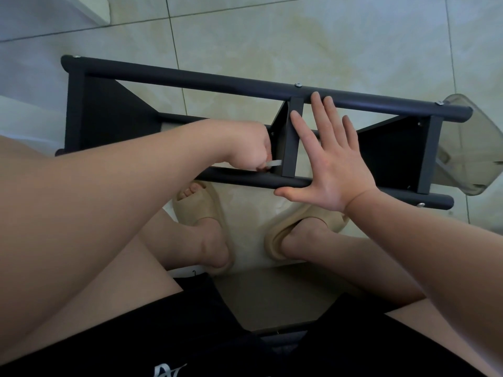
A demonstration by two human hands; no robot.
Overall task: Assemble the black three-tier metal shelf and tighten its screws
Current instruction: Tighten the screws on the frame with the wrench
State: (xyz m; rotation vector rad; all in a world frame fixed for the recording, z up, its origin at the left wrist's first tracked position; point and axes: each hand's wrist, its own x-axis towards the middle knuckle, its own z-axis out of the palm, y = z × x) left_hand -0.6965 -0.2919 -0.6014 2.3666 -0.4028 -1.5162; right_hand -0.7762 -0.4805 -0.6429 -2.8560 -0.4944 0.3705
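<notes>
A pale tiled floor (245,36) lies bare beyond the shelf's far edge, with dark grout lines crossing it. The black three-tier metal shelf (190,80) lies on its side across the view, its round poles running left to right and its three tiers seen edge-on. Floor shows through the gaps between the tiers. The shelf's right end overlaps a clear plastic piece (462,104), and the near pole sits just above the toes of two beige foam slippers (201,202).

The left hand (245,145) reaches into the gap left of the middle tier. It is clenched around a small silver flat tool (273,163), right where that tier meets the near pole. The right hand (330,164) is released and flat with its fingers spread, just right of the middle tier. Its thumb lies along the near pole and its fingertips reach the far pole. Small silver screw heads (298,84) dot the poles.

The black shorts (190,336) carry a white print at the bottom edge, cut off and unreadable.
</notes>
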